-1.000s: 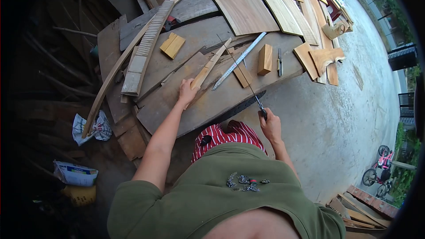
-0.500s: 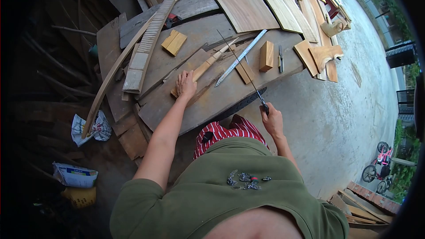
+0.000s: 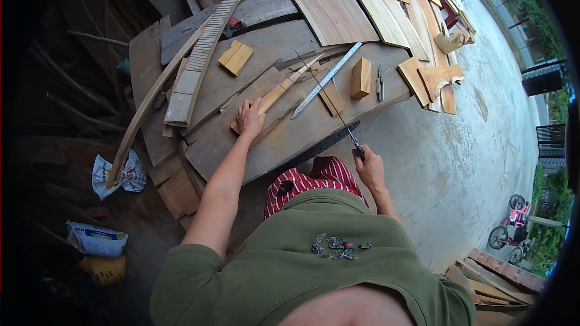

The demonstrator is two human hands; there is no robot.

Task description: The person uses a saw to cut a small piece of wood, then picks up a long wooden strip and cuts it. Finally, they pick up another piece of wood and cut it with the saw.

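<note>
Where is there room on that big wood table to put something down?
Bare plank shows below the left hand, toward the near edge. Another bare patch lies between the small yellow blocks and the wooden strip. It is crowded around the steel ruler, the upright block and the stacked boards.
</note>
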